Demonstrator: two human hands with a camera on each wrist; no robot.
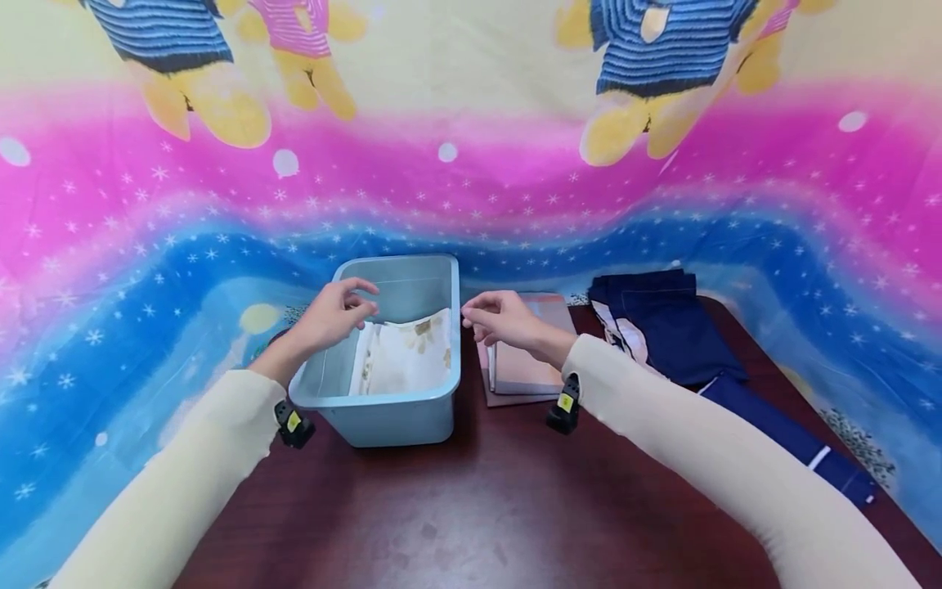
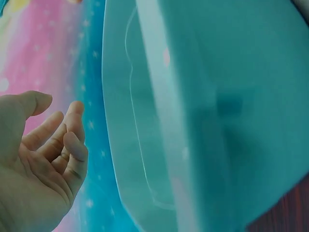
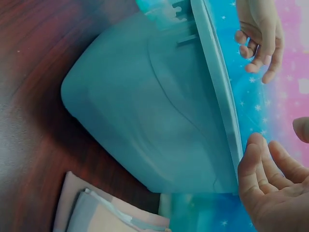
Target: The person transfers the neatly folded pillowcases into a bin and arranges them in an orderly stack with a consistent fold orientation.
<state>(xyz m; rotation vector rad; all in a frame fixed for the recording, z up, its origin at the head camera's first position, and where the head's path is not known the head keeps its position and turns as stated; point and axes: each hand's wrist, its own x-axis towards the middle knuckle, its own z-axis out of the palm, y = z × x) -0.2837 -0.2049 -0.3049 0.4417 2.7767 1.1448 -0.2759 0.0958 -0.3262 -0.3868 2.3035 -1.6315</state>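
A light blue plastic tub (image 1: 401, 419) stands on the table, and inside it lies a folded white cloth (image 1: 405, 360) with brown leaf-like patches. Over the tub's left side hovers my left hand (image 1: 334, 312), fingers loosely bent and nothing held; the left wrist view shows its palm and the tub wall (image 2: 241, 154). My right hand (image 1: 504, 319) is in the air just right of the tub's rim, above a folded pinkish-beige checked cloth (image 1: 526, 372). Its fingers are relaxed, and in the right wrist view the right hand (image 3: 275, 186) holds nothing beside the rim.
Folded dark navy garments (image 1: 662, 327) lie at the table's right side, with a light patterned piece (image 1: 621, 331) beside them. A navy strip of cloth (image 1: 795, 442) with a white band runs along the right edge. A printed curtain (image 1: 478, 196) hangs behind the dark red table (image 1: 441, 515).
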